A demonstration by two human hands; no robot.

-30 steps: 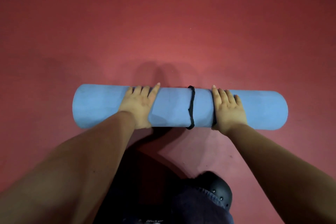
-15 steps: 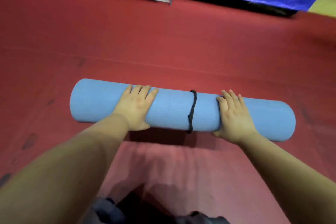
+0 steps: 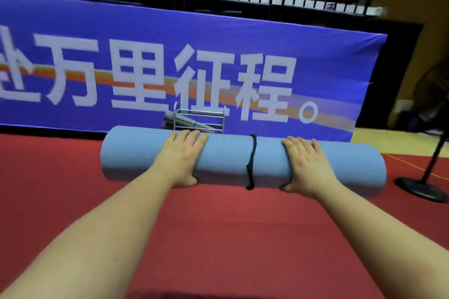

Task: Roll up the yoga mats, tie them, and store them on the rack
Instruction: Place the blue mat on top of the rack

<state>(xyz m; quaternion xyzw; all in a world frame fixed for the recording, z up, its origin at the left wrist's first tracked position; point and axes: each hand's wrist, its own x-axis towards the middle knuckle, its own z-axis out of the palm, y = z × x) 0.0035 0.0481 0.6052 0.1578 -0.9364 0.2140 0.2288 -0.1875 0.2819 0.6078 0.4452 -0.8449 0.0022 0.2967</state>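
Hands first: the left hand (image 3: 181, 160) and right hand (image 3: 305, 165) each curl over the rolled blue yoga mat (image 3: 226, 160), thumbs underneath, carrying it above the red floor (image 3: 218, 226). Its long axis runs left to right, a black tie (image 3: 251, 162) circling it between the hands. Beyond stands a metal rack (image 3: 199, 120) against a blue banner (image 3: 315, 60).

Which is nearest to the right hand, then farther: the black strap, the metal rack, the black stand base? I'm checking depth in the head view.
From the right hand:
1. Black strap, just left, around the mat.
2. Black stand base, on the floor, right.
3. Metal rack, far ahead by the banner.
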